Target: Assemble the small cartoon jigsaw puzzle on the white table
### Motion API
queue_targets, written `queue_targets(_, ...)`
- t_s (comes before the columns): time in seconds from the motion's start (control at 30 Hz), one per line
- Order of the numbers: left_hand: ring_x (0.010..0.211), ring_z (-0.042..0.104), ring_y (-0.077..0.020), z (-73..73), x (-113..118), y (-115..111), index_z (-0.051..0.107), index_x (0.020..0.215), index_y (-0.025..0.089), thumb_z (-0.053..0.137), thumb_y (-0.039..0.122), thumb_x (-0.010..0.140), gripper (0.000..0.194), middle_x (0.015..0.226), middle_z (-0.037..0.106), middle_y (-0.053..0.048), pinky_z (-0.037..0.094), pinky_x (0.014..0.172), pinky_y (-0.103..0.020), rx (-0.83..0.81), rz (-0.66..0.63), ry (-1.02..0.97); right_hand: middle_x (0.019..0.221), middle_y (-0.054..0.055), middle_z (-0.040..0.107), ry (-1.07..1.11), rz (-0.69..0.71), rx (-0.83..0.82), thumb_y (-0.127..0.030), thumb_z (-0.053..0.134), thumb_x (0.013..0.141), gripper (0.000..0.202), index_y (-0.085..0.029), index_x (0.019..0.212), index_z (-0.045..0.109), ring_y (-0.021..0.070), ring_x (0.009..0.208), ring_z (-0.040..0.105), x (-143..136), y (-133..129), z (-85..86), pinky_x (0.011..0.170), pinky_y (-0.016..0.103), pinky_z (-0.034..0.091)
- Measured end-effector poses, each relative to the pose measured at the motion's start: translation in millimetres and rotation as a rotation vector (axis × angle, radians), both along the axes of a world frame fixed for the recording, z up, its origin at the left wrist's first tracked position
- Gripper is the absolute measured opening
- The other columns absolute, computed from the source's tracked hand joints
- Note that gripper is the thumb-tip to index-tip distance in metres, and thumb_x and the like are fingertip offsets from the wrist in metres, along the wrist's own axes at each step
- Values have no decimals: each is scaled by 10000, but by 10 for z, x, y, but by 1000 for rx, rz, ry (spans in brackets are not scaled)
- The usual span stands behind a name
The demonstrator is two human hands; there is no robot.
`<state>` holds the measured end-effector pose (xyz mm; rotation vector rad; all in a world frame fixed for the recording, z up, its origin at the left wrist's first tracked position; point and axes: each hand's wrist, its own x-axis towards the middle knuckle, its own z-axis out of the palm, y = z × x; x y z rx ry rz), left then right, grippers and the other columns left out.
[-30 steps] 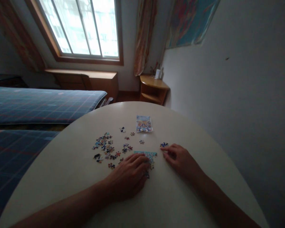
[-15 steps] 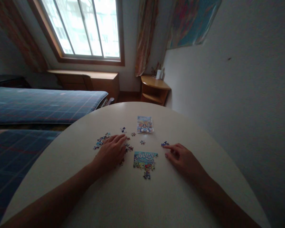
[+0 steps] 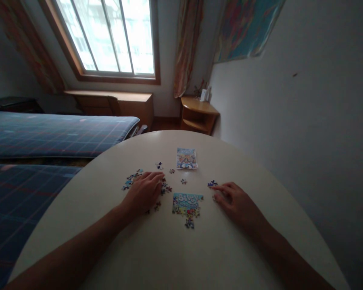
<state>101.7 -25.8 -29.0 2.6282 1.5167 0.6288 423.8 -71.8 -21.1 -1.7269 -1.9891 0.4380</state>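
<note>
My left hand (image 3: 147,188) lies palm down over a loose heap of jigsaw pieces (image 3: 133,179), its fingers extended and the pieces beneath partly hidden. On the right, my right hand (image 3: 237,203) reaches its index finger to a small dark blue puzzle cluster (image 3: 212,183), touching its near edge; the thumb sits apart below. Between the hands is a partly joined puzzle (image 3: 186,203) with large white lettering on blue, ragged along its right and lower edges. A joined bit (image 3: 189,222) hangs off its bottom.
A printed picture sheet (image 3: 186,158) lies beyond the puzzle. Single pieces (image 3: 184,181) are scattered near it on the round pale table (image 3: 181,257). A bed with a plaid cover (image 3: 57,135) is at the left, a white wall (image 3: 305,121) at the right.
The view has shifted slightly, moving everything a little to the right. Slightly more of the pieces below my left hand shows. My right index finger stays at the blue cluster.
</note>
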Motion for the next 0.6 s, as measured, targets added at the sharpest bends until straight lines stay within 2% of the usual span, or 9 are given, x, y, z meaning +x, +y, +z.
queue_targets(0.17, 1082, 615, -259, 72, -57, 10, 712, 1070, 214, 436, 242, 963, 297, 1182, 707, -52, 468, 986, -455, 6, -25, 61, 1058, 91, 637, -11, 3, 3, -373, 542, 897, 319, -247, 1122, 728, 240, 935, 632, -5, 1, 12, 838, 378, 501)
queue_targets(0.23, 1080, 617, -271, 141, -157, 50, 711, 1085, 209, 455, 231, 937, 296, 1169, 712, -60, 480, 970, -459, 23, 35, 85, 1051, 91, 643, -15, 2, 8, -374, 537, 896, 323, -243, 1121, 729, 242, 931, 637, -4, 3, 16, 836, 379, 506)
queue_targets(0.37, 1115, 606, -285, 254, -474, 202, 687, 1152, 168, 468, 205, 895, 340, 1231, 682, -87, 467, 1003, -442, 34, 247, 120, 1056, 98, 653, -9, 6, 22, -383, 539, 886, 325, -234, 1098, 737, 246, 931, 647, 1, 9, 19, 829, 381, 518)
queue_targets(0.47, 1083, 626, -308, 251, -676, 300, 682, 1166, 155, 459, 255, 912, 353, 1174, 699, -116, 497, 952, -450, -58, 336, 133, 1051, 102, 658, 0, 6, 27, -387, 538, 883, 324, -233, 1085, 738, 246, 925, 650, 4, 13, 21, 825, 380, 522)
queue_targets(0.6, 998, 652, -271, 157, -725, 330, 726, 1062, 187, 397, 237, 943, 354, 1123, 707, -98, 517, 919, -408, -95, 276, 120, 1044, 103, 665, -8, 0, 37, -381, 542, 875, 323, -232, 1088, 735, 248, 916, 651, 10, 13, 26, 820, 388, 526)
